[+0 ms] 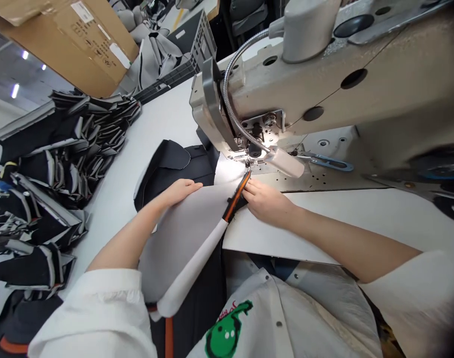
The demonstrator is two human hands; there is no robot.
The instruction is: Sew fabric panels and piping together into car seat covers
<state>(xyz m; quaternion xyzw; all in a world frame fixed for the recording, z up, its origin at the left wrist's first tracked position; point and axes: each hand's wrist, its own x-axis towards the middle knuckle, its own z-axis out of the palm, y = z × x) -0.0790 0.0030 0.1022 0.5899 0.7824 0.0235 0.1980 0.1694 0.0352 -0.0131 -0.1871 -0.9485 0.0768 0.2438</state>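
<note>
A grey and black fabric piece (189,223) lies under the lit needle area of a sewing machine (245,99), its lower part hanging over the table's front edge. A black strip with an orange stripe (236,199) runs along its right edge up to the needle. My left hand (180,191) rests on the upper left of the grey fabric, fingers together on its edge. On the right, my right hand (266,201) pinches the striped strip just below the needle; its fingertips are partly hidden by the fabric.
Stacks of black and grey fabric pieces (63,149) cover the left side. Behind are a cardboard box (70,44) and a grey plastic crate (197,49). Blue-handled thread snips (329,162) lie on the machine bed, and black-handled scissors (450,206) are at the far right.
</note>
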